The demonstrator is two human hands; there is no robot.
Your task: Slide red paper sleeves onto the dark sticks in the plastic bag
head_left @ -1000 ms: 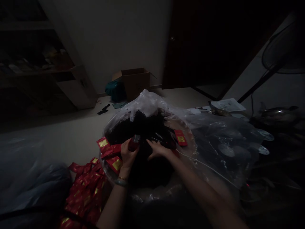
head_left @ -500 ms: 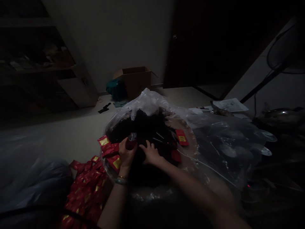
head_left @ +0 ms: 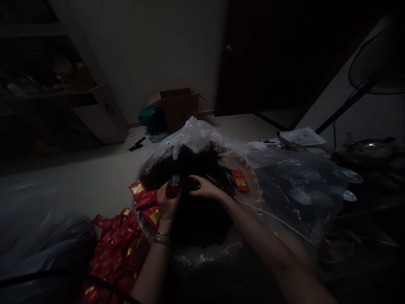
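Note:
In a dim room, my left hand (head_left: 167, 202) is closed around a small red packet (head_left: 173, 188) whose open silvery top faces up. My right hand (head_left: 205, 188) hovers just right of it, fingers pinched over the packet's mouth, above a heap of dark loose leaves (head_left: 193, 169). The heap lies in a round tray lined with clear plastic (head_left: 253, 198). Red packets with gold labels (head_left: 148, 202) lie on the tray's left rim, one more red packet (head_left: 239, 180) sits at the right.
A pile of red packets (head_left: 110, 253) spreads on the floor at lower left. A crumpled clear plastic bag (head_left: 300, 190) lies to the right. A cardboard box (head_left: 177, 105) stands by the far wall, shelves (head_left: 57, 97) at left, a fan (head_left: 376, 67) at right.
My right hand has lifted from the leaf heap and moved left and up to the mouth of the packet. My left hand with the packet has hardly moved.

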